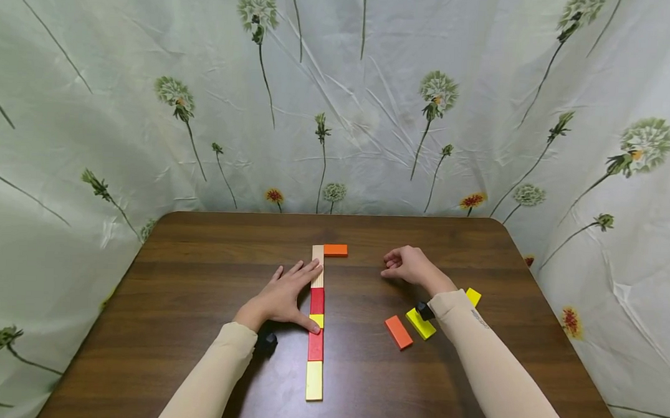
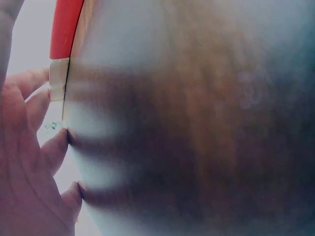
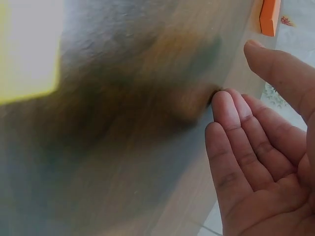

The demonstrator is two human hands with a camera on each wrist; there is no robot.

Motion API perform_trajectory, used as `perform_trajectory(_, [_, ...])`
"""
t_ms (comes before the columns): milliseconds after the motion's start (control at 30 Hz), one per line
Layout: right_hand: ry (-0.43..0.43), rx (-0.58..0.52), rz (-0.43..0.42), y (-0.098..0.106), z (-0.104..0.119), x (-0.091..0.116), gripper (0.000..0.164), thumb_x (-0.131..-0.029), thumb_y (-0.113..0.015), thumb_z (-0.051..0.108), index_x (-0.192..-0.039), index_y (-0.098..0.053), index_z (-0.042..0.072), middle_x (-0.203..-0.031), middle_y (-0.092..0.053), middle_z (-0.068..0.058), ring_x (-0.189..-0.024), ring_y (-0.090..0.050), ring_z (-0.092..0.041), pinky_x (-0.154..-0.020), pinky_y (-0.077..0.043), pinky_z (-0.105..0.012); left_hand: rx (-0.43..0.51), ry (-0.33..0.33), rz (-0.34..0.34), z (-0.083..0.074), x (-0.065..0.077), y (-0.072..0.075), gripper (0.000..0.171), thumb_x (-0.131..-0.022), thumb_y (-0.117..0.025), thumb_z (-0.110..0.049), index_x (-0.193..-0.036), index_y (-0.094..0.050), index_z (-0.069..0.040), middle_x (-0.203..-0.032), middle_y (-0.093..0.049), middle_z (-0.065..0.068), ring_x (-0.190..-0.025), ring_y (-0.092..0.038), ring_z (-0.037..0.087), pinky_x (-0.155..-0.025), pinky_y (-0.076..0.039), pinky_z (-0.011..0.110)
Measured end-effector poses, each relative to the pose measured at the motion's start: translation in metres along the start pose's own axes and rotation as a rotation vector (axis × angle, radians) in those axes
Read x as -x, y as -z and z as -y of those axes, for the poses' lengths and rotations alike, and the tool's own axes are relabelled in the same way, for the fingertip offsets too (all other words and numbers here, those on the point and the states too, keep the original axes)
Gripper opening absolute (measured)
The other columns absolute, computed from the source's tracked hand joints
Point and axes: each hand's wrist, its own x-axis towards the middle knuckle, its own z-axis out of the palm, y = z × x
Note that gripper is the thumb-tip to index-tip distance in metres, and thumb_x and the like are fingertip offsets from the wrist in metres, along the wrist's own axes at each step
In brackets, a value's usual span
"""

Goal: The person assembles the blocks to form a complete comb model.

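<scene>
A straight column of flat blocks runs up the middle of the table: a pale yellow block (image 1: pixel 314 383) at the near end, a red block (image 1: pixel 316 348), a small yellow block (image 1: pixel 319 320), a second red block (image 1: pixel 316 300) and plain wood at the far end (image 1: pixel 318 253). Beside that far end an orange block (image 1: pixel 335 250) lies crosswise, forming a corner. With fingers spread, my left hand (image 1: pixel 280 297) rests at the column, index fingertip on the plain wood and thumb by the small yellow block. My right hand (image 1: pixel 413 267) holds nothing; its fingers bend loosely, thumb apart, close over the table.
Near my right forearm lie a loose orange block (image 1: pixel 399 333), a yellow block (image 1: pixel 421 325) and another yellow block (image 1: pixel 474 296), partly covered by the sleeve. A flower-print curtain (image 1: pixel 373 111) hangs behind the brown wooden table (image 1: pixel 209 253).
</scene>
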Motion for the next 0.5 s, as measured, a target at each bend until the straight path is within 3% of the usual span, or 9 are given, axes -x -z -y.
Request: perform_trajectory(500, [0.019,0.014,0.018,-0.001,-0.008,0.034,0.041,-0.095,-0.085,0.022,-0.125,-0.074,-0.003,-0.109,-0.078,-0.011,-0.094,-0.070,-0.016,-0.093,-0.062,-0.037,0.009,0.012,0.009,0.000,0.001,-0.001,0.134,-0.067,-0.092,-0.073,-0.173,-0.025,-0.025,-0.183,-0.014,-0.005,-0.170,-0.011,0.036,-0.130,-0.003,0.075])
